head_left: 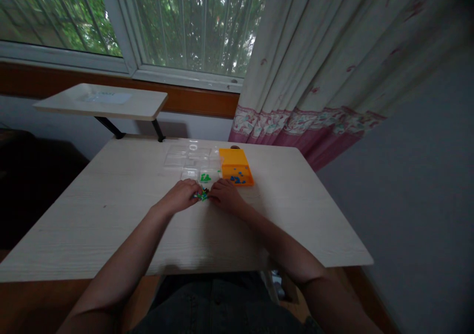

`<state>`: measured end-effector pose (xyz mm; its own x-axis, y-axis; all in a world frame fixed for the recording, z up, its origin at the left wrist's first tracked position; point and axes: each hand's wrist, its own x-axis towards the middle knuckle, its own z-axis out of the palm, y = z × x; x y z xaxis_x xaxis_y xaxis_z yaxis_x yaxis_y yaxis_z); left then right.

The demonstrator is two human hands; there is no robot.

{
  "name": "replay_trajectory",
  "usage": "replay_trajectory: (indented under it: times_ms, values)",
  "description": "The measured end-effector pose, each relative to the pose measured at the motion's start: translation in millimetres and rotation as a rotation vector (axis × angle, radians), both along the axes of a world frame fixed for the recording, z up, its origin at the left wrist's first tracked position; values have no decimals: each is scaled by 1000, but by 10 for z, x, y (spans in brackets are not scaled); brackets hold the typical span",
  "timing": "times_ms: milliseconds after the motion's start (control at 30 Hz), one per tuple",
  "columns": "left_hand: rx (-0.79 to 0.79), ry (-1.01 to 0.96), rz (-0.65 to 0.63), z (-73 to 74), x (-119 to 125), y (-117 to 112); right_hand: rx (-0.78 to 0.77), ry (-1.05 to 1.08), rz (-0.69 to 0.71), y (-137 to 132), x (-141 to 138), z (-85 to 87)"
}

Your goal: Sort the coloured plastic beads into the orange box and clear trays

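Note:
A small heap of coloured plastic pieces (pixel 203 194), mostly green with some white and dark ones, lies on the table between my hands. My left hand (pixel 182 194) is at the heap's left side, its fingers curled inward and closed on some pieces at the edge. From the right, my right hand (pixel 225 194) comes in with bent fingers and its thumb beside the heap; whatever its fingertips hold is too small to make out. Just beyond, green pieces (pixel 205 177) sit in a clear compartment. Blue pieces (pixel 237 177) lie in the front part of an orange box (pixel 251 182).
Clear plastic trays (pixel 176 157) stand behind the hands on the pale wooden table (pixel 122 195). A raised shelf (pixel 148 105) on black supports is at the back left. A curtain (pixel 292 87) hangs behind the right side, by the window. A small dark round object (pixel 235 147) sits behind the orange box.

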<state>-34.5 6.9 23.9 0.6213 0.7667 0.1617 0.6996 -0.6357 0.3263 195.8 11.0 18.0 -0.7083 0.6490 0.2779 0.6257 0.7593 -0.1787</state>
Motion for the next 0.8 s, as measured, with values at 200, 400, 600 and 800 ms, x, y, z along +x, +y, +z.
replay_trajectory:
  times_ms: [200, 400, 600, 800]
  values:
    - [-24, -80, -48, -29, 173, -66, 2, 19, -44, -29, 133, -16]
    - [-26, -122, -60, -43, 274, -115, -7, 97, -105, -51, 230, -83]
    - [-32, -150, -64, -38, 242, -118, -30, 129, -98, -94, 232, -139]
    - [-43, -158, -71, -26, 259, -130, -22, 124, -111, -163, 220, -110]
